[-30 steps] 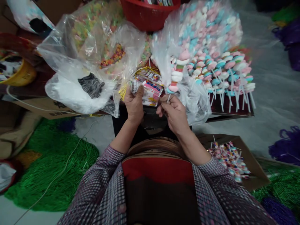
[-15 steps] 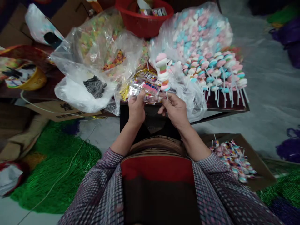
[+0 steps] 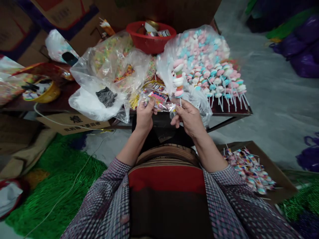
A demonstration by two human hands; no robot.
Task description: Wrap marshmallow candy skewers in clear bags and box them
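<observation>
Between the thumb and fingers of my left hand (image 3: 145,114) is a clear printed plastic wrapper (image 3: 159,99), held at its left end. My right hand (image 3: 187,114) pinches the white stick of a marshmallow lollipop (image 3: 178,79), which stands upright with its stacked pink, white, orange and blue pieces on top. The wrapper's right end reaches the fingers of my right hand; whether they grip it too I cannot tell. Gold twist ties (image 3: 134,101) lie just behind my left hand, with more printed wrappers beside them.
Finished marshmallow sticks (image 3: 224,84) lie along the table's right end, before a bag of marshmallows (image 3: 196,46). Bags of gummy candy (image 3: 109,54) and a red basket (image 3: 149,41) stand behind. A carton of wrapped lollipops (image 3: 251,169) is on the floor at right.
The camera view has shifted, showing more of the table's back and left. Both hands keep their holds, and the lollipop stays upright over the wrapper's right end.
</observation>
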